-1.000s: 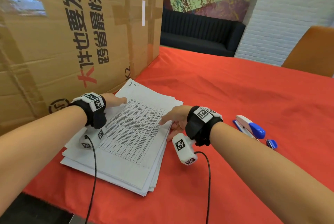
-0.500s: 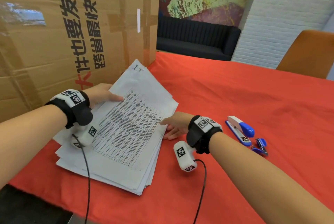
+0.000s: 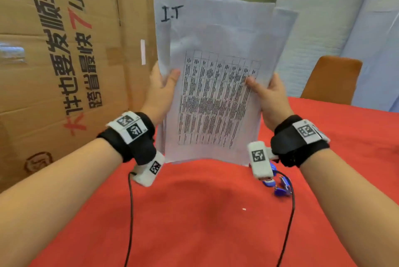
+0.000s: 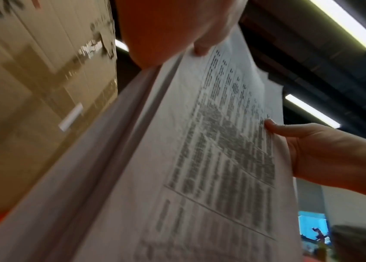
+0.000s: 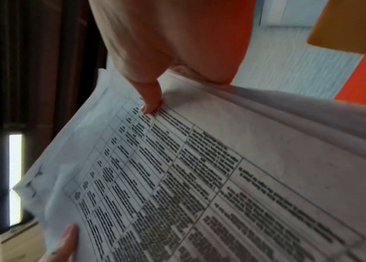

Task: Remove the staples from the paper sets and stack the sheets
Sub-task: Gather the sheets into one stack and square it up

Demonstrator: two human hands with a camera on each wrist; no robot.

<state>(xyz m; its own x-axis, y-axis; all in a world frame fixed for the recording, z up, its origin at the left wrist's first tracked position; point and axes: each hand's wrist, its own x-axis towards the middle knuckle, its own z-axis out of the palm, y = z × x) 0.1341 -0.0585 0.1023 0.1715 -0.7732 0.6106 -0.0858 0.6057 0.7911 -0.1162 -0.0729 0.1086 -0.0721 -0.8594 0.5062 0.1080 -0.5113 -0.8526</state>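
I hold a thick stack of white sheets (image 3: 216, 85) upright above the red table, the front sheet bearing a printed table and the handwritten letters "I.T". My left hand (image 3: 160, 89) grips the stack's left edge, thumb on the front sheet. My right hand (image 3: 267, 92) grips the right edge the same way. The left wrist view shows the paper stack (image 4: 177, 159) from below with my left hand (image 4: 177, 30) on it. In the right wrist view my right hand (image 5: 166, 53) pinches the paper stack (image 5: 199, 177). The sheets are unevenly aligned at the top.
A large cardboard box (image 3: 64, 61) stands at the left along the red tablecloth (image 3: 205, 212). A blue stapler (image 3: 269, 180) and a blue staple remover (image 3: 282, 189) lie on the cloth, partly hidden by my right wrist camera. An orange chair (image 3: 330, 81) stands at the far right.
The stack lay flat on the table with both hands at its edges. Both hands have since gripped it and lifted it upright in front of me.
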